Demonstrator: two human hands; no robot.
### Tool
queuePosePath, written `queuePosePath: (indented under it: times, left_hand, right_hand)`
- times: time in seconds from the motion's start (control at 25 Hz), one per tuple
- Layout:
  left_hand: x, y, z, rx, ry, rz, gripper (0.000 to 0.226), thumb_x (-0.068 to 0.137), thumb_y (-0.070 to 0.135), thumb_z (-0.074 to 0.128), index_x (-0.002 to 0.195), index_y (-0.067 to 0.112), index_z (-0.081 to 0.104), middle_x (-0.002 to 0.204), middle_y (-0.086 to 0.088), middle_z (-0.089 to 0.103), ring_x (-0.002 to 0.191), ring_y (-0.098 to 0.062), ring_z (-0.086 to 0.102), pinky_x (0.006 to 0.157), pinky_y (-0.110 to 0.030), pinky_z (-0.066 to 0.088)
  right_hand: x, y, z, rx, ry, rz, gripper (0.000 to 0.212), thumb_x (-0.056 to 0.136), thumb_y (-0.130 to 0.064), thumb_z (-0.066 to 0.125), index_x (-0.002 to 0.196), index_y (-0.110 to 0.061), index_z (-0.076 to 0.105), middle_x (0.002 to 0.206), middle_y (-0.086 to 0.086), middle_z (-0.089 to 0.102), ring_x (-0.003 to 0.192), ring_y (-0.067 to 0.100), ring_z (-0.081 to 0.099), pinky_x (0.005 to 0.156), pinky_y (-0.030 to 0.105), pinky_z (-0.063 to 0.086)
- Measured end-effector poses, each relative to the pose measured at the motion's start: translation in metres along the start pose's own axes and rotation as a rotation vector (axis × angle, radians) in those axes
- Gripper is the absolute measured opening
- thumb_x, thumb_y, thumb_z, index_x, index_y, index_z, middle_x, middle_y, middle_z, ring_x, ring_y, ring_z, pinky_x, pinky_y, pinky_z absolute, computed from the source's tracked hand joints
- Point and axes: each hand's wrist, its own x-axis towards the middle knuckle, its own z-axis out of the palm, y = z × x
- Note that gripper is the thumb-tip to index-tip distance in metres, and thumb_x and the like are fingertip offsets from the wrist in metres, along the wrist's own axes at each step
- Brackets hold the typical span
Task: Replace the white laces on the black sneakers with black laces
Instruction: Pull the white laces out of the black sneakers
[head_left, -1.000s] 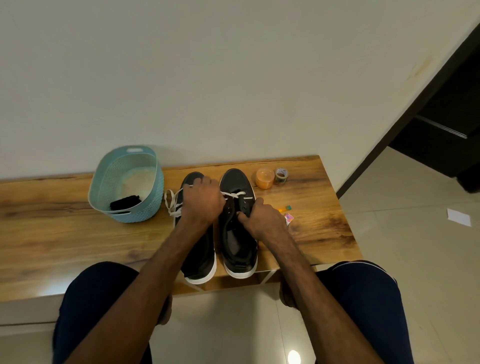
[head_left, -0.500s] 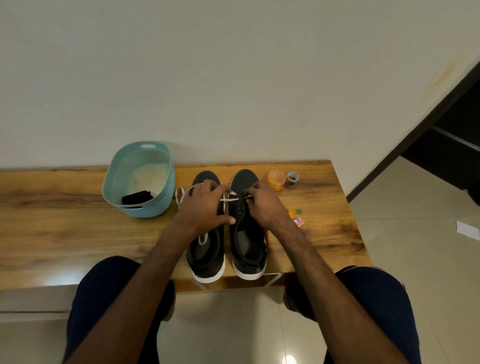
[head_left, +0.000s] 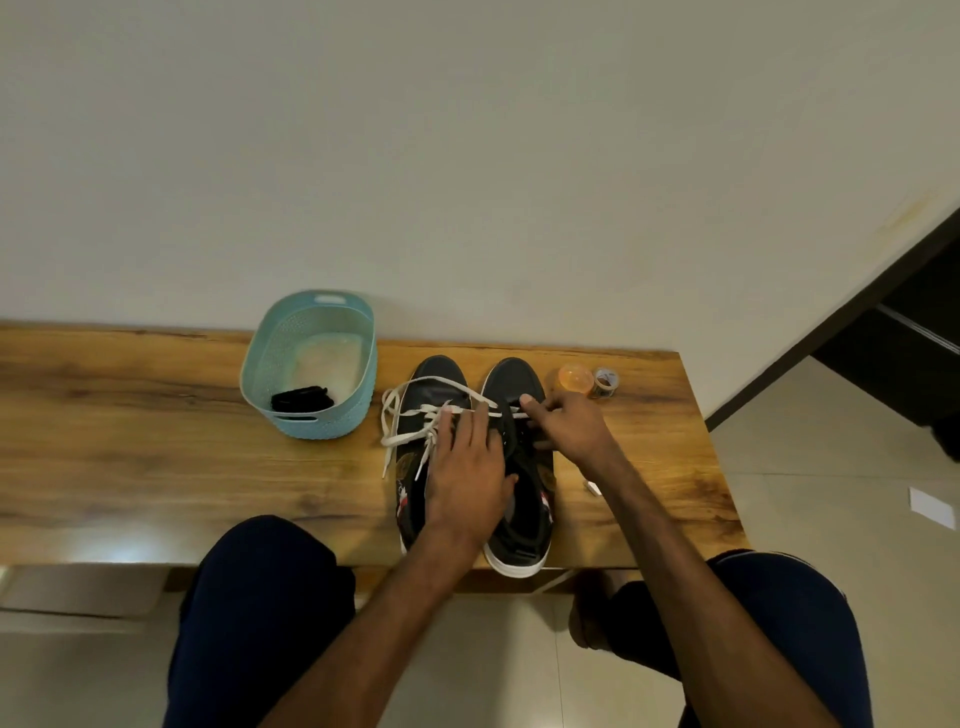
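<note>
Now left hand (head_left: 467, 483) lies flat on the sneakers (head_left: 514, 376); right hand (head_left: 569, 428) pinches the white lace (head_left: 423, 410)

dark navy trousers (head_left: 260, 613), thin pale line along one knee.

Dim, warm indoor light; soft glare on the bench (head_left: 156, 441) at near left. Wide-angle bending curves its back edge; the left hand (head_left: 467, 480) looks slightly blurred.
</note>
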Motion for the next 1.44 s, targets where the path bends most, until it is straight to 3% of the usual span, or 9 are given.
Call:
queuePosePath:
  times: [0.08, 0.2, 0.4, 0.52, 0.64, 0.8, 0.96, 1.2, 1.44]
  left_hand:
    - [-0.012, 0.004, 0.006, -0.031, -0.013, 0.028, 0.063, 0.102, 0.046, 0.034, 0.149, 0.005, 0.031, 0.158, -0.017, 0.027, 0.146, -0.03, 0.024, 0.122, -0.047, -0.005]
    - [-0.018, 0.001, 0.008, -0.078, -0.01, 0.032, 0.063, 0.103, 0.04, 0.026, 0.154, 0.003, 0.02, 0.157, -0.016, 0.033, 0.147, -0.029, 0.025, 0.122, -0.044, -0.007]
    - [-0.016, 0.004, 0.015, -0.074, -0.029, 0.063, 0.066, 0.103, 0.036, 0.026, 0.155, 0.001, 0.006, 0.159, -0.015, 0.029, 0.149, -0.028, 0.023, 0.123, -0.048, -0.008]
    - [-0.016, 0.005, 0.015, -0.05, -0.048, 0.027, 0.066, 0.103, 0.036, 0.024, 0.155, -0.001, 0.008, 0.161, -0.017, 0.022, 0.151, -0.027, 0.018, 0.122, -0.049, -0.009]
    - [-0.017, 0.006, 0.016, -0.063, -0.045, 0.013, 0.067, 0.102, 0.039, 0.026, 0.155, -0.001, 0.012, 0.161, -0.016, 0.024, 0.151, -0.026, 0.018, 0.123, -0.049, -0.007]
    - [-0.017, 0.007, 0.016, -0.088, -0.03, 0.0, 0.065, 0.101, 0.039, 0.024, 0.155, 0.002, 0.018, 0.16, -0.014, 0.028, 0.15, -0.025, 0.021, 0.122, -0.047, -0.009]
    - [-0.017, 0.008, 0.017, -0.094, -0.023, -0.012, 0.066, 0.101, 0.038, 0.026, 0.154, 0.001, 0.018, 0.159, -0.014, 0.029, 0.15, -0.024, 0.022, 0.122, -0.046, -0.011]
    - [-0.009, 0.008, 0.012, -0.129, -0.014, -0.046, 0.067, 0.101, 0.039, 0.032, 0.155, 0.002, 0.016, 0.158, -0.011, 0.032, 0.148, -0.021, 0.024, 0.124, -0.043, -0.006]
    - [-0.006, 0.008, 0.008, -0.099, -0.05, -0.057, 0.067, 0.101, 0.038, 0.037, 0.154, 0.003, 0.018, 0.158, -0.011, 0.032, 0.147, -0.021, 0.025, 0.124, -0.044, 0.0]
  right_hand:
    - [-0.001, 0.0, -0.005, -0.262, -0.023, -0.095, 0.03, 0.093, -0.038, 0.066, 0.083, -0.01, 0.062, 0.095, 0.009, 0.067, 0.084, 0.02, 0.066, 0.073, 0.036, 0.056]
    - [-0.005, 0.0, -0.004, -0.47, -0.069, -0.256, 0.019, 0.095, -0.027, 0.065, 0.106, -0.012, 0.071, 0.113, 0.007, 0.056, 0.103, 0.019, 0.054, 0.084, 0.024, 0.038]
    - [-0.013, 0.002, 0.005, -0.539, -0.015, -0.366, 0.012, 0.093, -0.017, 0.066, 0.102, -0.011, 0.071, 0.114, 0.004, 0.056, 0.104, 0.018, 0.054, 0.089, 0.034, 0.047]
    - [-0.018, 0.0, 0.004, -0.231, -0.059, -0.298, 0.008, 0.097, -0.007, 0.057, 0.094, -0.011, 0.062, 0.103, 0.008, 0.062, 0.095, 0.02, 0.059, 0.08, 0.032, 0.044]
    - [-0.015, -0.006, -0.032, 0.15, -0.069, -0.079, 0.021, 0.103, -0.029, 0.049, 0.093, -0.014, 0.059, 0.104, 0.008, 0.069, 0.094, 0.019, 0.07, 0.077, 0.035, 0.044]
    - [-0.008, -0.003, -0.035, -0.673, 0.036, -0.277, 0.04, 0.098, -0.05, 0.053, 0.106, -0.012, 0.065, 0.102, 0.001, 0.06, 0.094, 0.021, 0.059, 0.08, 0.036, 0.048]
    - [-0.005, -0.01, 0.01, -0.698, -0.076, -0.401, 0.029, 0.099, -0.03, 0.057, 0.118, -0.01, 0.065, 0.116, 0.009, 0.058, 0.11, 0.026, 0.054, 0.088, 0.038, 0.047]
    - [-0.006, -0.011, 0.005, -0.454, -0.152, -0.21, 0.02, 0.097, -0.007, 0.057, 0.108, -0.004, 0.074, 0.112, 0.009, 0.071, 0.108, 0.024, 0.063, 0.089, 0.034, 0.05]
    - [-0.021, -0.029, -0.065, 0.437, -0.198, -0.16, 0.023, 0.098, -0.022, 0.056, 0.089, -0.017, 0.076, 0.088, -0.004, 0.072, 0.092, 0.012, 0.063, 0.077, 0.029, 0.048]
